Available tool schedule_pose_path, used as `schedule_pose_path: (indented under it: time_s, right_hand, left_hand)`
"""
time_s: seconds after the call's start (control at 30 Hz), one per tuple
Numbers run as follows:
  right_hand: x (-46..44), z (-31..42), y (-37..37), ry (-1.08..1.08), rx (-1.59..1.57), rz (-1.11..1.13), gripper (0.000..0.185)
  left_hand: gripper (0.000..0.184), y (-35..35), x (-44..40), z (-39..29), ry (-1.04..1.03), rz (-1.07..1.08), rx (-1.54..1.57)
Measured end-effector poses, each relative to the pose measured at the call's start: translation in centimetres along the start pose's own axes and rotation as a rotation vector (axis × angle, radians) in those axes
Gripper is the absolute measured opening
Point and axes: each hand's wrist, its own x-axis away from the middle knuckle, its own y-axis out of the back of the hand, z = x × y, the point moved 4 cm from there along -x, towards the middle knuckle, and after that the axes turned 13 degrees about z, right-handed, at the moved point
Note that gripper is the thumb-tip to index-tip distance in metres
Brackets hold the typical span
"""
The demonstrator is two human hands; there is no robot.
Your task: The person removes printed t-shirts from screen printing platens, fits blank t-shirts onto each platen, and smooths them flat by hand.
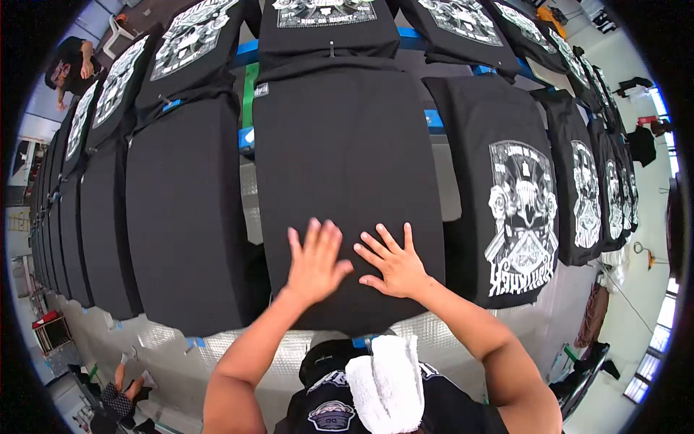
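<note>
A plain black T-shirt (347, 159) is stretched over the board in front of me, with a small pale label at its upper left corner. My left hand (314, 264) is over its lower part, palm down, fingers spread and slightly blurred. To its right, my right hand (394, 264) lies flat on the same shirt with its fingers apart. Neither hand holds anything. On the left is another plain black shirt (181, 217) on its board. To the right, a black shirt (517, 210) carries a white printed design.
More boards with printed black shirts (191, 40) line the far side, joined by blue bars (410, 36). A white towel (390, 383) hangs at my chest. One person (72, 65) stands at the far left; another person (123, 394) is at the lower left.
</note>
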Motion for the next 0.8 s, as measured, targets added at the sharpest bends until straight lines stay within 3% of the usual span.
schedule_pose_path:
  time_s: [0.03, 0.1, 0.13, 0.17, 0.23, 0.27, 0.3, 0.33, 0.37, 0.43, 0.47, 0.63, 0.67, 0.7, 0.73, 0.77, 0.8]
  right_hand:
    - [-1.7, -1.1, 0.8, -0.008, -0.005, -0.005, 0.073]
    - [-4.5, -3.5, 2.5, -0.043, -0.021, 0.007, 0.076]
    - [-6.1, -5.3, 5.6, -0.151, -0.018, -0.049, 0.072]
    - [-7.6, -9.0, 7.8, -0.241, -0.062, -0.255, 0.065]
    - [-10.2, -18.9, 9.8, -0.478, -0.146, -0.696, 0.054]
    - [-11.9, -23.3, 10.4, -0.587, -0.189, -0.775, 0.048]
    - [-14.1, -27.5, 11.0, -0.585, -0.651, -0.573, 0.048]
    - [-15.9, -30.5, 10.4, -0.596, -0.81, -0.501, 0.043]
    - [-17.4, -33.6, 8.9, -0.589, -0.642, -0.447, 0.036]
    - [-17.3, -30.3, 12.2, -0.57, -0.414, -0.548, 0.031]
    - [-17.2, -30.5, 12.1, -0.584, -0.383, -0.554, 0.03]
    - [-17.1, -30.3, 11.8, -0.659, -0.372, -0.624, 0.024]
    - [-16.5, -29.4, 11.6, -0.597, -0.456, -0.629, 0.021]
    - [-15.5, -25.7, 12.7, -0.468, -0.234, -0.665, 0.025]
    - [-14.3, -20.9, 13.8, -0.335, -0.01, -0.7, 0.032]
    - [-13.5, -16.0, 13.5, -0.307, -0.076, -0.342, 0.053]
    - [-12.7, -9.6, 12.4, -0.245, 0.153, -0.123, 0.066]
  left_hand:
    - [0.06, 4.0, -3.6, 2.5, 0.127, -0.083, -0.04]
    - [0.037, 8.9, -9.4, 12.1, 0.195, -0.497, 0.162]
    - [0.035, 10.6, -12.1, 16.8, 0.432, -0.497, 0.189]
    - [0.043, 10.1, -14.6, 21.8, 0.516, -0.66, 0.351]
    - [0.05, 10.0, -19.0, 28.9, 0.717, -0.291, 0.629]
    - [0.049, 9.9, -20.4, 30.1, 0.665, -0.27, 0.623]
    - [0.048, 9.6, -21.4, 30.9, 0.615, -0.248, 0.617]
    - [0.047, 9.4, -22.1, 31.3, 0.562, -0.224, 0.61]
    - [0.046, 9.7, -22.0, 30.9, 0.579, -0.226, 0.456]
    - [0.045, 11.0, -21.6, 29.2, 0.601, -0.241, 0.152]
    - [0.044, 11.2, -21.5, 29.1, 0.537, -0.348, 0.167]
    - [0.04, 10.4, -20.7, 29.5, 0.58, -0.404, 0.247]
    - [0.041, 10.6, -20.3, 29.2, 0.564, -0.445, 0.25]
    - [0.037, 11.5, -18.8, 26.0, 0.503, -0.604, 0.01]
    - [0.033, 14.1, -17.5, 20.3, 0.418, -0.447, 0.16]
    - [0.04, 13.0, -15.9, 16.5, 0.281, -0.139, 0.185]
    - [0.048, 12.0, -14.0, 9.9, 0.112, -0.023, -0.265]
